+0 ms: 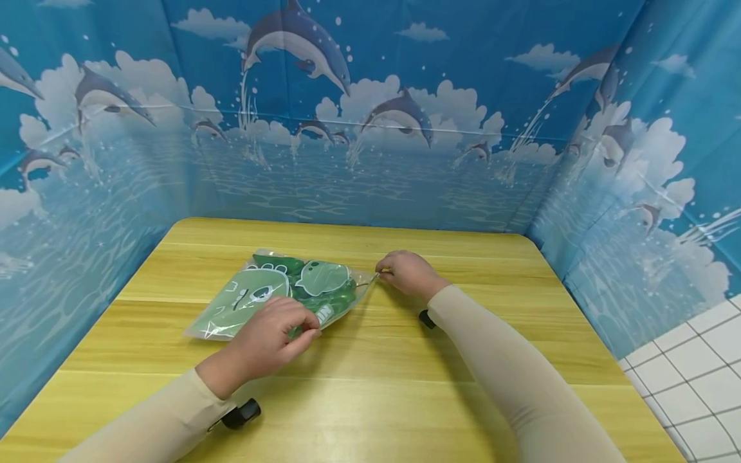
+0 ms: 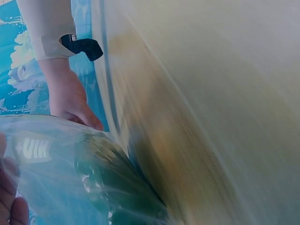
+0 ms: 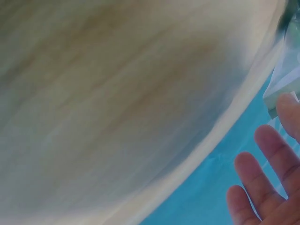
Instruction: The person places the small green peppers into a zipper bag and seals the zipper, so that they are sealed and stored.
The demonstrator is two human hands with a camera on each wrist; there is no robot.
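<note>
A clear plastic bag [image 1: 231, 302] with green dinosaur prints and a folded green item inside lies on the table, tilted slightly at its right end. My left hand [image 1: 274, 337] reaches over its near edge, with thumb and index fingertip meeting there. In the left wrist view the left fingers [image 2: 7, 197] lie against the bag's clear film [image 2: 61, 159]. My right hand [image 1: 411, 273] pinches the bag's far right edge between thumb and index finger. In the right wrist view the thumb sits on the pale edge strip [image 3: 283, 91], while the other fingers [image 3: 255, 183] spread loosely.
The yellow wooden table [image 1: 370, 411] extends around the bag. A blue curtain with dolphins [image 1: 359, 180] hangs behind it and along both sides. White floor tiles [image 1: 689, 366] show at the lower right. A black camera mount [image 1: 242, 413] sits beneath the left wrist.
</note>
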